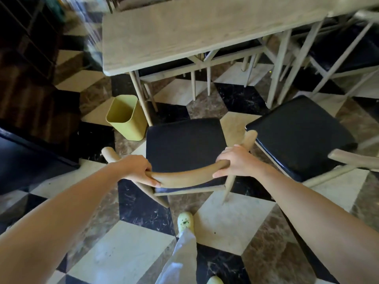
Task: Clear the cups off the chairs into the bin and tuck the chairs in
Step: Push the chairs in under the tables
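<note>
Wooden backrest rail point(184, 178) is rigid, chair point(184, 148) likely light. Your left hand point(137, 170) and right hand point(235, 160) wrap its ends, seat beyond your fingers, short of the table point(184, 37). Keep that hold.

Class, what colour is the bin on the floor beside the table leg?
Yellow-green; the bin shows best in the head view, the only one.

Open floor point(207, 103) between held chair point(184, 144) and table point(184, 33) — bin point(127, 117) left, second chair point(299, 134) crowding right
</note>
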